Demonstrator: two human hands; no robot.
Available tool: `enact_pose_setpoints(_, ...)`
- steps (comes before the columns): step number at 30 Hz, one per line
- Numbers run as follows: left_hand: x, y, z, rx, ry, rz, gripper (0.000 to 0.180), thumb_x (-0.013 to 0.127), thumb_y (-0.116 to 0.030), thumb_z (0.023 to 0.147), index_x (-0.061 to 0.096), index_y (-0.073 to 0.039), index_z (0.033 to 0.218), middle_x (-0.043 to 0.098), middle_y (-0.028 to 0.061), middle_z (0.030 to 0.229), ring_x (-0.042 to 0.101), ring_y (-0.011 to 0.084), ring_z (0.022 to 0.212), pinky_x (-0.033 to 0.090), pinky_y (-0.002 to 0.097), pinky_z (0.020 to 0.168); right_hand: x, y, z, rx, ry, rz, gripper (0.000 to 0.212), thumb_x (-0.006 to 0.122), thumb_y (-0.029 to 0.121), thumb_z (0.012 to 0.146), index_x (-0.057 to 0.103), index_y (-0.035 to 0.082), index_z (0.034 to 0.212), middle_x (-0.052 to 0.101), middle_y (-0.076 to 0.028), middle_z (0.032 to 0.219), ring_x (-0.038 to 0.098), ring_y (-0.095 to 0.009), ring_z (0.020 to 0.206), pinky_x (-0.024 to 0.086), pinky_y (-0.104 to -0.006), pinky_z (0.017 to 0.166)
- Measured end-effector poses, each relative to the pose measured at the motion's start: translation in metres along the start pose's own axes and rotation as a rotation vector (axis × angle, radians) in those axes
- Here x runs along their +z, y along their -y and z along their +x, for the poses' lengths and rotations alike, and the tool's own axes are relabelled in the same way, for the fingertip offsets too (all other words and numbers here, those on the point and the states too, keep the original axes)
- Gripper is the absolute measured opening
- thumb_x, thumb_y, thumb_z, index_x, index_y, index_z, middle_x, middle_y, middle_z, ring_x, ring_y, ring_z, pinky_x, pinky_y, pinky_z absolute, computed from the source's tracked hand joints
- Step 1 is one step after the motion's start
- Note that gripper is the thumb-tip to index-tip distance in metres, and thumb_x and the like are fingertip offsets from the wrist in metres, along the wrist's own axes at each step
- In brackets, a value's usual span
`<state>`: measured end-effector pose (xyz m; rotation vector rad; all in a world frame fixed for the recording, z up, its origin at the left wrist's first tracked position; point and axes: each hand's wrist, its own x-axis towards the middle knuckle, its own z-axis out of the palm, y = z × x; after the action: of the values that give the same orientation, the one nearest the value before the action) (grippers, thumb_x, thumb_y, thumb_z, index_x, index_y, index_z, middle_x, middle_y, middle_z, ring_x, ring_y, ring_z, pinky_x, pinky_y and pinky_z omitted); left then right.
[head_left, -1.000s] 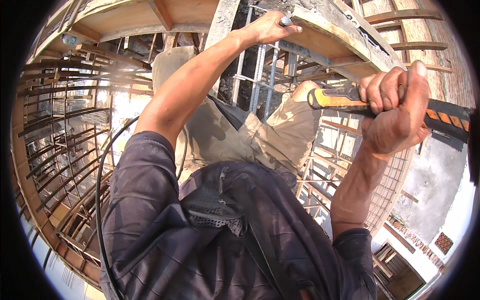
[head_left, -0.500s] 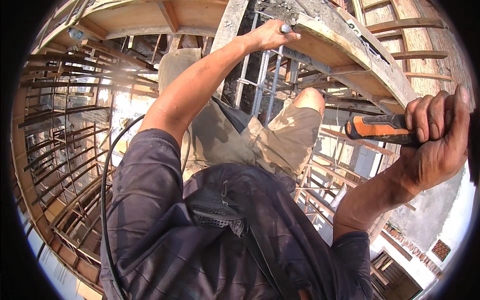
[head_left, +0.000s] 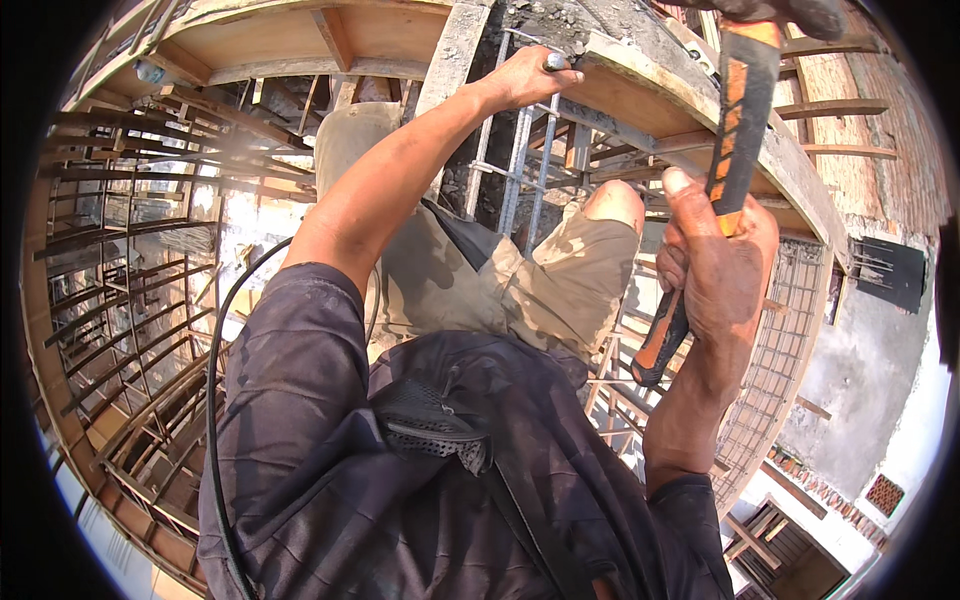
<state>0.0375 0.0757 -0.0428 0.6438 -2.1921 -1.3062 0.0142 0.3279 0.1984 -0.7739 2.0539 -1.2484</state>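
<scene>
My left hand (head_left: 525, 78), arm stretched forward, is closed round a steel chisel (head_left: 556, 62). Only its round top end shows above the fist; the tip is hidden. Below and around that hand are a rebar cage (head_left: 520, 150) and the broken concrete edge (head_left: 580, 38). On the right, my right hand (head_left: 722, 270) grips a hammer (head_left: 742, 120) by its black and orange handle. The hammer is raised, its dark head (head_left: 800, 14) partly cut off by the top of the picture and apart from the chisel.
Wooden formwork (head_left: 640, 95) curves away to the right of the rebar, and more formwork (head_left: 270, 40) lies at the far left. Many timber props (head_left: 130, 240) stand far below. A black cable (head_left: 208, 400) runs beside my left arm. A rebar mesh (head_left: 785, 340) lies at the right.
My right hand has swung inward from the far right, turning the hammer from level to upright with its head at the top. My left hand has shifted slightly left, still round the chisel.
</scene>
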Motion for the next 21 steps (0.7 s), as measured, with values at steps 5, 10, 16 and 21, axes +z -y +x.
enact_pose_setpoints(5, -0.005, -0.012, 0.003, 0.006, 0.049, 0.000, 0.049, 0.060, -0.048, 0.091, 0.065, 0.000, 0.083, 0.060, 0.0146, 0.067, 0.052, 0.0265, 0.063, 0.046, 0.0433, 0.067, -0.050, 0.075, 0.032, -0.781, -0.240, 0.234, 0.033, 0.058, 0.019, 0.099, 0.046, 0.013, 0.069, 0.035, 0.004, 0.056, 0.035, -0.006, 0.045, 0.032, -0.0256, 0.049)
enact_pose_setpoints(10, -0.001, -0.007, 0.005, 0.020, 0.007, -0.021, 0.047, 0.063, -0.049, 0.089, 0.068, -0.002, 0.094, 0.068, 0.0171, 0.082, 0.062, 0.0291, 0.076, 0.049, 0.0422, 0.075, 0.020, -0.070, 0.055, -0.211, -0.003, 0.009, 0.030, 0.064, 0.021, 0.094, 0.053, 0.004, 0.071, 0.051, -0.001, 0.056, 0.046, -0.013, 0.048, 0.039, -0.0333, 0.049)
enact_pose_setpoints(16, -0.003, 0.047, 0.014, 0.241, 0.020, 0.031, 0.043, 0.069, -0.043, 0.086, 0.069, -0.005, 0.105, 0.072, 0.0183, 0.094, 0.068, 0.0308, 0.090, 0.051, 0.0410, 0.084, 0.027, -0.103, 0.022, -0.089, 0.193, -0.234, 0.028, 0.068, 0.018, 0.090, 0.062, 0.000, 0.069, 0.048, 0.000, 0.052, 0.043, -0.010, 0.049, 0.035, -0.0321, 0.048)
enact_pose_setpoints(21, -0.010, 0.008, -0.002, -0.004, -0.042, 0.028, 0.049, 0.064, -0.043, 0.093, 0.051, -0.005, 0.065, 0.036, -0.0008, 0.060, 0.036, 0.0116, 0.061, 0.035, 0.0341, 0.056, -0.010, 0.050, 0.004, -0.409, -0.141, 0.022, 0.021, 0.068, 0.023, 0.096, 0.061, 0.005, 0.088, 0.050, 0.004, 0.059, 0.042, -0.003, 0.046, 0.034, -0.0206, 0.044)
